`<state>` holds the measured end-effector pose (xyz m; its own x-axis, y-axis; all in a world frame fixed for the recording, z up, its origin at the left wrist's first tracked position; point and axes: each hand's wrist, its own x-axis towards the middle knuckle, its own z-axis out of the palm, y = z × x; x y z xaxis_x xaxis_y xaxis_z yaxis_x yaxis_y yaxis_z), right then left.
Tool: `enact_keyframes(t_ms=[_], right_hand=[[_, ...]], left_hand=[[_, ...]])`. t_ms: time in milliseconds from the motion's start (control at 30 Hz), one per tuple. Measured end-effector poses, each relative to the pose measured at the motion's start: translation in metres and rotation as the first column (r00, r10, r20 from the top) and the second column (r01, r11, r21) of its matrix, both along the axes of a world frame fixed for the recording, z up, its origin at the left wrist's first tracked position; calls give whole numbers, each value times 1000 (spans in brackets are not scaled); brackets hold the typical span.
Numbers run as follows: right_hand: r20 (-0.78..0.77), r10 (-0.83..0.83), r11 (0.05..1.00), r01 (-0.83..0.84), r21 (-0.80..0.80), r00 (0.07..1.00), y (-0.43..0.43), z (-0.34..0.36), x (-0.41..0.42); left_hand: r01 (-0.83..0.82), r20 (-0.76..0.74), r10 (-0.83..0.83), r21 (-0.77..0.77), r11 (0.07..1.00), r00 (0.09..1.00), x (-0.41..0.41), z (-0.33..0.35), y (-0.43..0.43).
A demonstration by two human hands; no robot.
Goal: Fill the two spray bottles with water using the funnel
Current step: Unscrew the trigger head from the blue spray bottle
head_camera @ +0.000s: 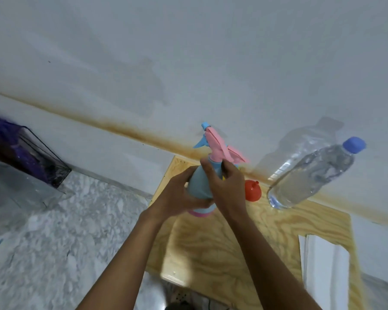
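A blue spray bottle [198, 184] with a pink base and a pink spray head [214, 145] stands at the back of a small wooden table [222, 247]. My left hand [177, 195] wraps around its body. My right hand [227, 186] grips its neck just under the spray head. Behind my right hand, a second pink sprayer part [236, 155] shows, mostly hidden. A red funnel [253, 190] lies on the table to the right of my right hand. A large clear water bottle [309, 175] with a blue cap stands further right.
The table stands against a white wall with a brown stain line. White paper [325, 271] lies at the table's right edge. Left of the table is a marble-patterned floor, with a dark clear box [29, 153] by the wall.
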<state>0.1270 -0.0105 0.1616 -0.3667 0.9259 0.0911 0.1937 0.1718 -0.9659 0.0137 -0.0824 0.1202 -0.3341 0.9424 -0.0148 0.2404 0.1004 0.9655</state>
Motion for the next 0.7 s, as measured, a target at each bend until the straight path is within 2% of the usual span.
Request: enact_keyframes(t_ms=[100, 300, 500, 600, 700], right_hand=[[22, -1, 999, 1, 44, 1000, -5, 14, 14], [-28, 92, 996, -92, -13, 995, -10, 44, 35], [-58, 364, 923, -368, -110, 930, -7, 68, 60], [-101, 316, 943, -324, -73, 943, -5, 68, 66], [-243, 207, 963, -241, -118, 948, -8, 65, 67]], left_hand=[[57, 3, -57, 28, 998, 998, 14, 17, -10], [109, 103, -112, 26, 994, 988, 30, 42, -22], [124, 138, -128, 42, 991, 982, 43, 55, -32], [124, 98, -129, 50, 991, 987, 48, 63, -33], [108, 90, -112, 54, 993, 990, 53, 65, -31]])
